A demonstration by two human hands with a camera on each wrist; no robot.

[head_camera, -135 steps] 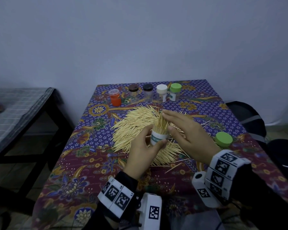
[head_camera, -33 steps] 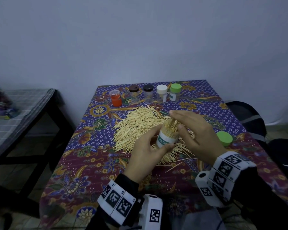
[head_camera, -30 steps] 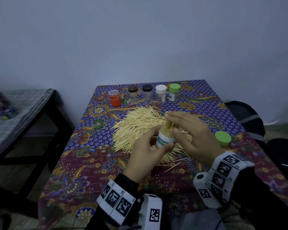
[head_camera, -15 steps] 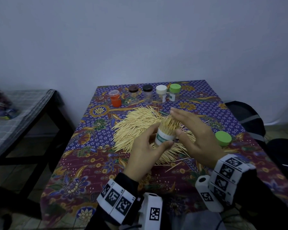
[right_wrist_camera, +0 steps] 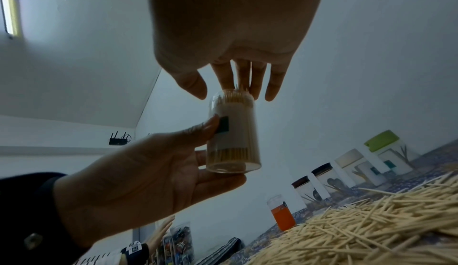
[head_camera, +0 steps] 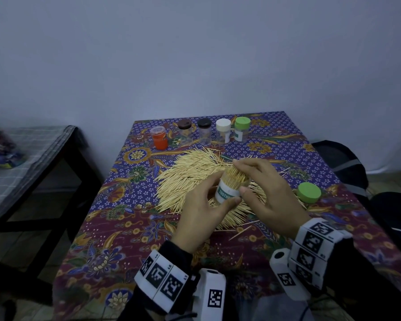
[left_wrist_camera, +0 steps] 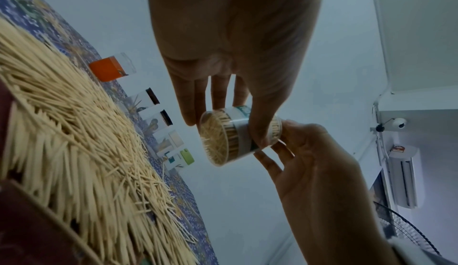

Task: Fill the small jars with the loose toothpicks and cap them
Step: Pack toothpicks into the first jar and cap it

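- While the jar [head_camera: 228, 189] is held clear of the table [head_camera: 116, 230] in the head view, the left hand [head_camera: 202, 212] grips its body, thumb and fingers curled round the labelled wall.
- Right hand [head_camera: 269, 193]: its fingers lie nearly straight over the jar's open mouth and touch the protruding toothpick tips; they curl round nothing.
- Jar contents: packed full, tips standing above the rim. Judged step: settling the sticks before capping.
- Green cap [head_camera: 309, 192]: loose on the cloth, near the right hand, beside the pile [head_camera: 190, 179] of toothpicks.
- Back row: five capped jars [head_camera: 203, 133] stand well apart from the work, at the far edge.
- Left wrist view: the jar [left_wrist_camera: 238, 138] is seen from below and tilted; the left hand's fingers [left_wrist_camera: 190, 100] wrap its wall, and the base shows dense stick ends.
- Right wrist view: the jar [right_wrist_camera: 233, 132] stands near upright in the left hand [right_wrist_camera: 148, 181]; the right hand's fingertips [right_wrist_camera: 255, 90] rest on the sticks at the mouth.
- Risk one: tips standing proud could stop the cap from seating, or snap beneath it.
- Risk two: tilting the jar once the right hand lifts away could spill sticks back onto the pile.
- Risk three: pressing on pointed ends could prick the fingertips.
- Risk four: the large pile suggests much filling remains; the back jars look nearly empty.
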